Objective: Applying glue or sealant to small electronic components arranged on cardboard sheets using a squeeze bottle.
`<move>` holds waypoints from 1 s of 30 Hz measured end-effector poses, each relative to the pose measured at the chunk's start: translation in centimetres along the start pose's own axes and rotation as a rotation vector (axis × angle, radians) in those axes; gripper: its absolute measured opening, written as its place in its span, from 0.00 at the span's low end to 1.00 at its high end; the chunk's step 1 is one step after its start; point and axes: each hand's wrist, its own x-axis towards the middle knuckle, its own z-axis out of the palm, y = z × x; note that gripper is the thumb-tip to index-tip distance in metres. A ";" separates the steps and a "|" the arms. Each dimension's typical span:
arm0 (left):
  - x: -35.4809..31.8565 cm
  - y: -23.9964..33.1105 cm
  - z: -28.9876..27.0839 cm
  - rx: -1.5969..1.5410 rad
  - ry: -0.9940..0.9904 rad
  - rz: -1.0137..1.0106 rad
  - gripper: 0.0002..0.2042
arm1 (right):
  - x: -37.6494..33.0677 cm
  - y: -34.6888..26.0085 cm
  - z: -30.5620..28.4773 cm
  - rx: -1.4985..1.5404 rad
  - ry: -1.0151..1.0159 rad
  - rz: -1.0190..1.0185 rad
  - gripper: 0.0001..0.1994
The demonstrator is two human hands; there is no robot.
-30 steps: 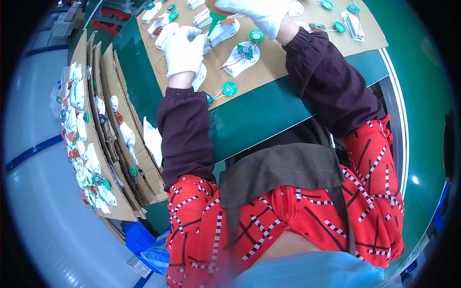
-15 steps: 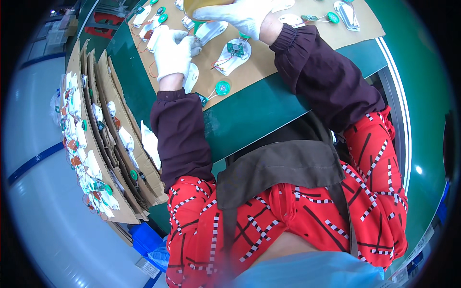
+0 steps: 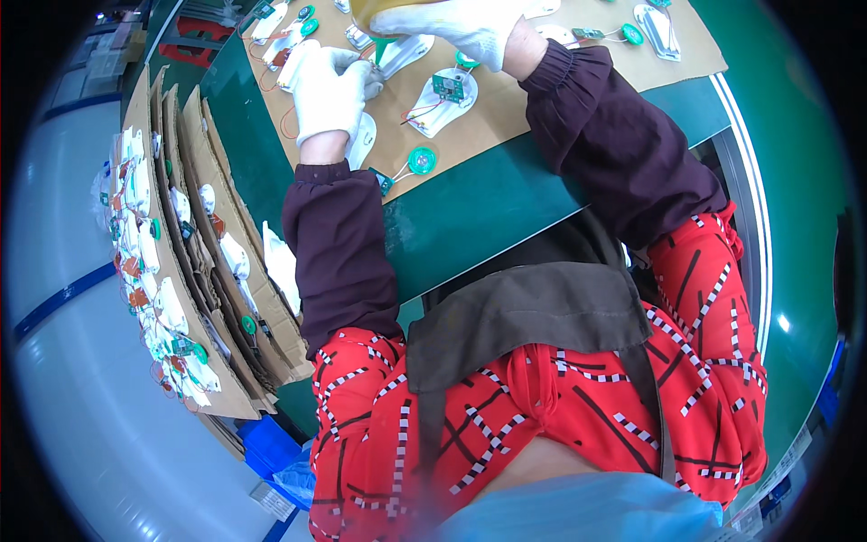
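While both gloved hands work at the top of the view:
Left hand [image 3: 330,90]: curled over a white shell [image 3: 363,140], fingers pinching something small, hard to tell what.
Right hand [image 3: 456,23]: closed on a yellow tool [image 3: 384,11], partly cut off.
Cardboard sheet [image 3: 506,108]: on the green desk [image 3: 470,212], carrying shells.
Speaker disc [image 3: 421,160]: just beside left wrist.
Cardboard stack [image 3: 194,271]: left, well apart.

To our left we see a stack of cardboard sheets [image 3: 185,271] leaning on edge, loaded with white shells and small green parts. Below it sits a blue bin [image 3: 266,449]. A green round speaker [image 3: 422,160] lies on the brown sheet [image 3: 506,117] over the green table [image 3: 470,212].
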 end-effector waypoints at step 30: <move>0.2 -0.4 0.1 -0.018 -0.001 0.009 0.10 | 0.1 1.8 0.0 0.047 -0.030 0.010 0.31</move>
